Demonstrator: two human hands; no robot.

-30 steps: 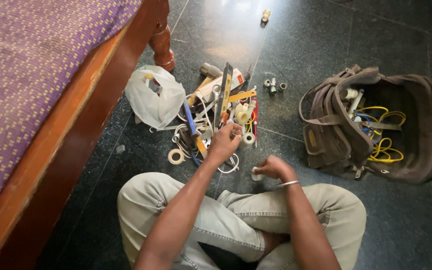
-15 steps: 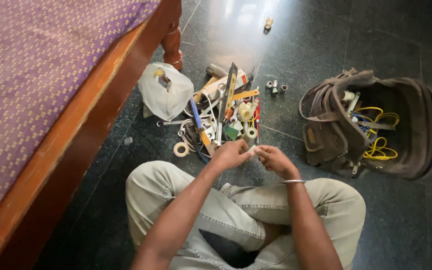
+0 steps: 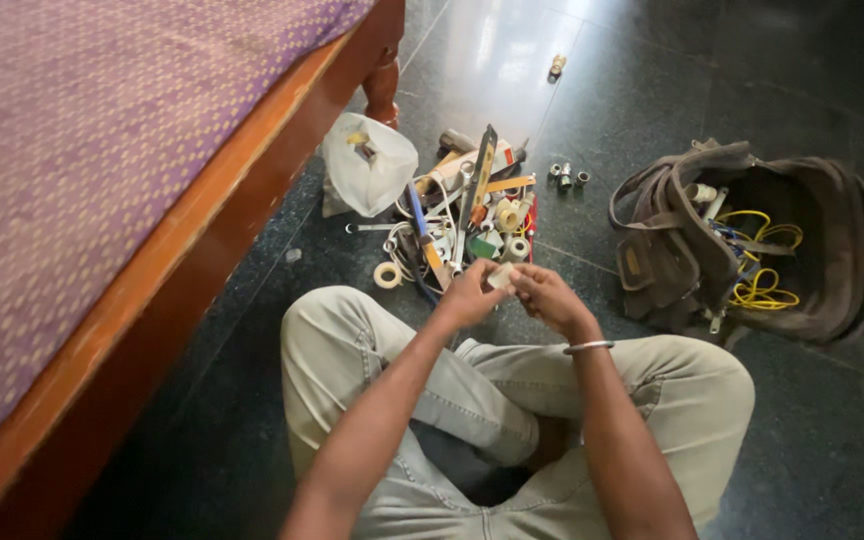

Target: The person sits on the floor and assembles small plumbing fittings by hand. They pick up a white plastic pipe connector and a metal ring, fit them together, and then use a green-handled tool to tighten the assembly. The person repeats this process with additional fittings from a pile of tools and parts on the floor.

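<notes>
I sit cross-legged on a dark tiled floor. My left hand (image 3: 471, 294) and my right hand (image 3: 548, 295) meet above my knees, both pinching a small pale fitting (image 3: 501, 277) between the fingertips. A metal bangle (image 3: 588, 347) sits on my right wrist. Just beyond my hands lies a pile of tools and plumbing parts (image 3: 472, 215): pipe pieces, tape rolls, a long level and a blue-handled tool.
A wooden bed frame (image 3: 202, 260) with a purple mattress (image 3: 72, 150) runs along the left. A white plastic bag (image 3: 367, 165) lies by the pile. An open brown tool bag (image 3: 752, 240) with yellow cable stands at right. Small metal fittings (image 3: 566, 176) lie on the floor.
My left hand drew back from the pile with a small pale piece. Both hands came together over my knees and now hold that piece between them.
</notes>
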